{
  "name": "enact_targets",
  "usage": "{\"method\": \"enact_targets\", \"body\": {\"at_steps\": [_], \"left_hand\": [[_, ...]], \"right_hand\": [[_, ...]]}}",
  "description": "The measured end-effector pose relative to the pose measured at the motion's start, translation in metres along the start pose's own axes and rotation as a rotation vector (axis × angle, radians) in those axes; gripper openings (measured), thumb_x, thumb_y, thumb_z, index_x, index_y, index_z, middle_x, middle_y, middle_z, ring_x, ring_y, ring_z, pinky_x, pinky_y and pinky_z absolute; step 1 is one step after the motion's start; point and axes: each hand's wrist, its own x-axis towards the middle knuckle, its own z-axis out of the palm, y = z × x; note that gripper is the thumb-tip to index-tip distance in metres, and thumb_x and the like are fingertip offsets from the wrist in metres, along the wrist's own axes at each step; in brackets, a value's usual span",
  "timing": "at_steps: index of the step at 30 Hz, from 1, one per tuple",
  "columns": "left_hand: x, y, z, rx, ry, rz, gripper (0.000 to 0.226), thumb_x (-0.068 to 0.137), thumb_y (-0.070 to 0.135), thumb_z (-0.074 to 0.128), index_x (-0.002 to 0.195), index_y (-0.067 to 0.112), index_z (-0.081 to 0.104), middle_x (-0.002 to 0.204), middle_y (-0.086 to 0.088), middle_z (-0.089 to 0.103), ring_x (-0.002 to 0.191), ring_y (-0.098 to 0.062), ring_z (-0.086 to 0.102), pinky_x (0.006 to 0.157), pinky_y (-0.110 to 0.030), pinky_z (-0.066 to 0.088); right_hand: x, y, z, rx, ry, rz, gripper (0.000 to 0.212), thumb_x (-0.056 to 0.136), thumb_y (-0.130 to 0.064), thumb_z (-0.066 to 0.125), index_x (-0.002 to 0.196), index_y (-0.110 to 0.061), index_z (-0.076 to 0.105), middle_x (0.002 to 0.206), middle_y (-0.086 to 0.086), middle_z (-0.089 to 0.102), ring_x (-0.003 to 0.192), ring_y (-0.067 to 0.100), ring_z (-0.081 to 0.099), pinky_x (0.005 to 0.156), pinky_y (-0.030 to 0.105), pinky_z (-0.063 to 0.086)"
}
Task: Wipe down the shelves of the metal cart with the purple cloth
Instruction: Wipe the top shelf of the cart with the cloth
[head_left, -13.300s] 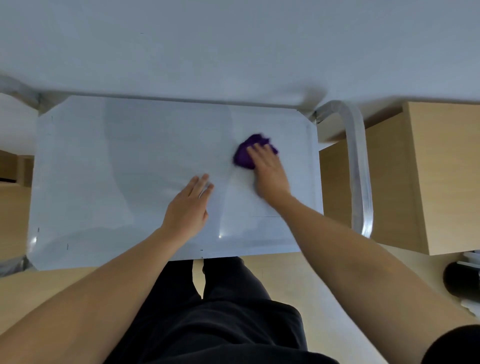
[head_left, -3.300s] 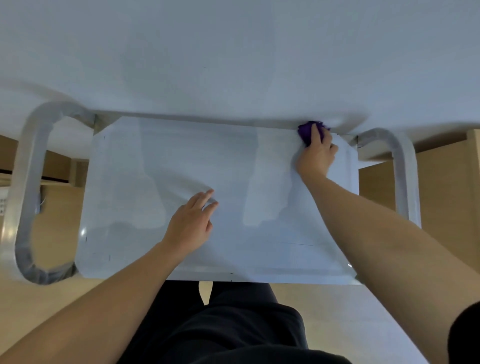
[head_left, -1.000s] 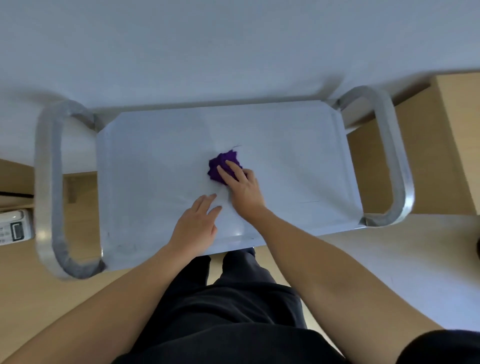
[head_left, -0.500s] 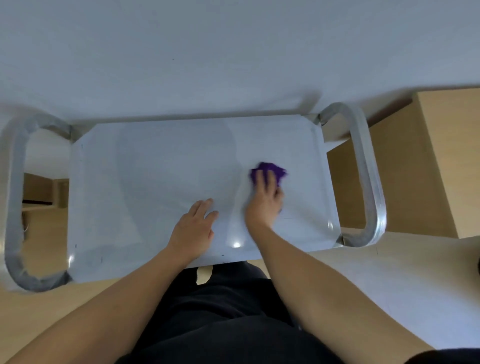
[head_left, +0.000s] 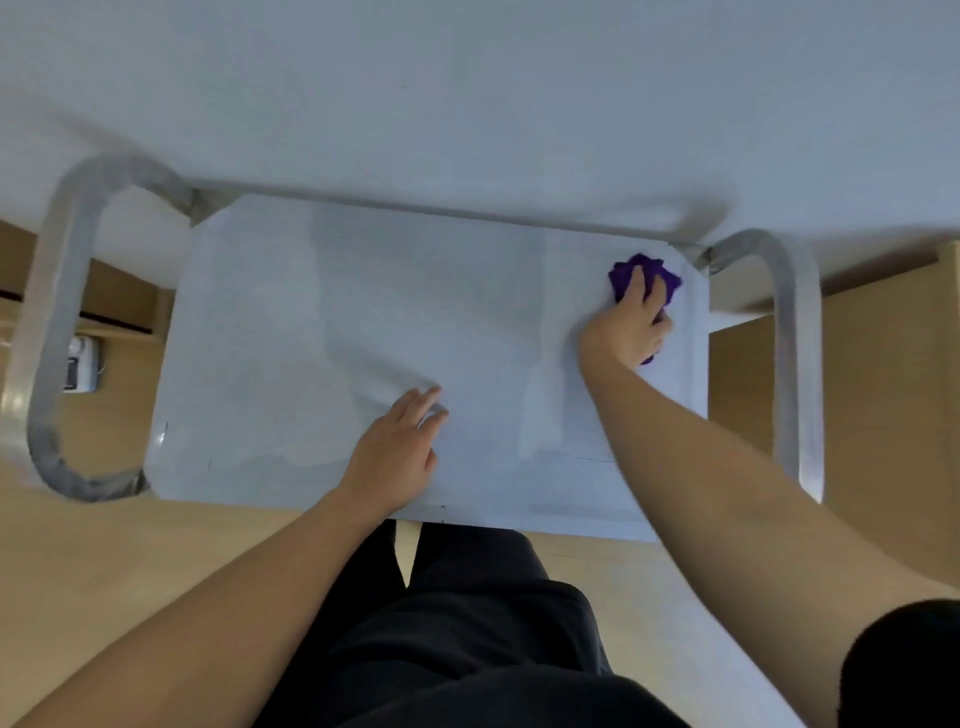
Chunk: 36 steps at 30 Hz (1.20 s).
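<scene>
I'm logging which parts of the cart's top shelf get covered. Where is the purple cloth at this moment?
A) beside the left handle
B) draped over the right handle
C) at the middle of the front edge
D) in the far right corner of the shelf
D: the purple cloth is bunched under the right hand at the far right corner of the shelf, close to the right handle but not on it.

The cloth (head_left: 644, 278) is held under the right hand (head_left: 626, 332) at the top shelf's (head_left: 363, 312) far right corner, and the left hand (head_left: 397, 452) is laid flat by its near edge.
</scene>
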Motion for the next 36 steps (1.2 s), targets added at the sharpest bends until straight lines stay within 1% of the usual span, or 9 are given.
{"method": "enact_targets", "body": {"at_steps": [2, 4, 6, 8, 15, 23, 28, 32, 36], "left_hand": [[-0.006, -0.005, -0.002, 0.003, -0.002, 0.001, 0.05, 0.089, 0.013, 0.048, 0.139, 0.018, 0.047, 0.159, 0.003, 0.021, 0.146, -0.018, 0.02, 0.101, -0.035, 0.043], [-0.011, -0.012, -0.004, -0.003, 0.001, 0.013, 0.052, 0.087, 0.012, 0.048, 0.138, 0.017, 0.048, 0.159, 0.002, 0.023, 0.145, -0.019, 0.023, 0.099, -0.036, 0.044], [-0.018, -0.019, -0.007, -0.012, 0.014, 0.009, 0.051, 0.085, 0.011, 0.05, 0.136, 0.015, 0.051, 0.157, 0.0, 0.027, 0.144, -0.021, 0.027, 0.096, -0.037, 0.047], [-0.027, -0.03, -0.009, -0.028, 0.036, -0.018, 0.05, 0.086, 0.011, 0.05, 0.135, 0.014, 0.053, 0.156, -0.002, 0.031, 0.142, -0.021, 0.03, 0.095, -0.038, 0.048], [-0.071, -0.092, -0.012, -0.013, 0.056, -0.092, 0.049, 0.088, 0.014, 0.049, 0.137, 0.016, 0.051, 0.157, 0.0, 0.028, 0.143, -0.018, 0.027, 0.097, -0.034, 0.044], [-0.122, -0.167, -0.01, -0.052, 0.092, -0.157, 0.047, 0.087, 0.016, 0.052, 0.134, 0.015, 0.052, 0.155, -0.001, 0.03, 0.142, -0.021, 0.029, 0.095, -0.038, 0.046], [-0.142, -0.197, -0.005, -0.084, 0.085, -0.111, 0.049, 0.091, 0.018, 0.047, 0.14, 0.019, 0.044, 0.159, 0.001, 0.022, 0.145, -0.018, 0.021, 0.104, -0.036, 0.039], [-0.142, -0.201, -0.007, -0.112, 0.082, -0.071, 0.049, 0.092, 0.019, 0.048, 0.141, 0.02, 0.043, 0.16, 0.003, 0.019, 0.146, -0.016, 0.018, 0.102, -0.034, 0.039], [-0.139, -0.205, -0.013, -0.107, 0.062, -0.044, 0.048, 0.091, 0.018, 0.048, 0.139, 0.02, 0.045, 0.159, 0.004, 0.019, 0.146, -0.013, 0.016, 0.092, -0.034, 0.048]], "right_hand": [[-0.039, -0.025, 0.018, -0.055, -0.043, -0.097, 0.073, 0.087, -0.003, 0.043, 0.149, -0.039, 0.027, 0.16, -0.01, 0.017, 0.127, 0.033, 0.036, 0.104, 0.041, 0.034], [-0.086, -0.042, 0.036, -0.098, -0.149, -0.393, 0.07, 0.088, -0.003, 0.041, 0.148, -0.038, 0.03, 0.159, -0.008, 0.021, 0.126, 0.034, 0.037, 0.104, 0.039, 0.034], [-0.136, -0.051, 0.051, -0.145, -0.278, -0.702, 0.074, 0.085, 0.0, 0.047, 0.147, -0.037, 0.031, 0.158, -0.007, 0.024, 0.129, 0.033, 0.033, 0.106, 0.04, 0.032], [-0.169, -0.054, 0.062, -0.182, -0.373, -0.842, 0.081, 0.082, 0.0, 0.055, 0.148, -0.037, 0.028, 0.158, -0.007, 0.022, 0.134, 0.033, 0.027, 0.11, 0.042, 0.03], [-0.197, -0.091, 0.085, -0.183, -0.348, -0.813, 0.077, 0.084, 0.002, 0.051, 0.149, -0.034, 0.028, 0.157, -0.007, 0.022, 0.13, 0.031, 0.029, 0.111, 0.041, 0.031], [-0.223, -0.204, 0.135, -0.158, -0.392, -0.956, 0.073, 0.083, 0.004, 0.044, 0.144, -0.034, 0.037, 0.153, -0.007, 0.029, 0.121, 0.032, 0.035, 0.104, 0.041, 0.034], [-0.233, -0.26, 0.16, -0.14, -0.394, -0.972, 0.072, 0.084, 0.006, 0.042, 0.144, -0.033, 0.037, 0.153, -0.008, 0.03, 0.121, 0.03, 0.036, 0.104, 0.039, 0.033], [-0.25, -0.25, 0.157, -0.178, -0.407, -1.143, 0.061, 0.09, 0.0, 0.042, 0.142, -0.031, 0.043, 0.152, -0.006, 0.036, 0.118, 0.031, 0.04, 0.097, 0.039, 0.039], [-0.276, -0.194, 0.14, -0.24, -0.427, -1.239, 0.056, 0.092, -0.004, 0.043, 0.141, -0.031, 0.046, 0.151, -0.004, 0.039, 0.118, 0.033, 0.042, 0.098, 0.044, 0.041]]}}
